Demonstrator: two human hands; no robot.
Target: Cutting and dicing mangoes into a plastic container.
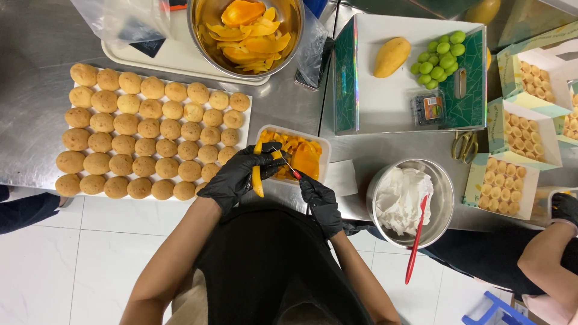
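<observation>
head view: left hand (236, 174) fingers closed around a mango strip (257, 178). right hand (318, 201) fingers closed on a small knife (289, 167), blade just beside left fingertips, over the plastic tub (324, 144) of mango pieces. risk, judged: slippery fruit shifts, blade nicks glove; piece drops outside tub.

I see the tray of puffs (150, 129) at the left, the container of mango pieces (298, 153) before me, the cream bowl (409, 201) at right, the fruit box (409, 72) behind it.
</observation>
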